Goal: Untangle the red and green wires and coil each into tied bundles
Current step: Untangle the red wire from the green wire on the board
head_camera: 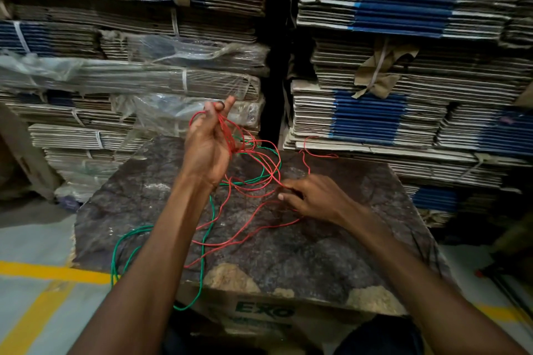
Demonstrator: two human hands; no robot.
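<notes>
My left hand (207,144) is raised above the board, palm toward me, with several loops of the red wire (248,232) wound round its fingers and thumb. From there the red wire falls in loose tangled loops across the dark board. My right hand (311,199) sits low on the board and pinches a red strand between thumb and fingers. The green wire (204,242) threads through the red tangle near my left wrist, runs down over the board's front edge and loops off its left side.
The wires lie on a dark worn board (331,253) laid on a cardboard box (265,311) printed "EXO". Tall stacks of flattened cartons (403,66) stand close behind. Grey floor with yellow lines (43,271) lies left and right.
</notes>
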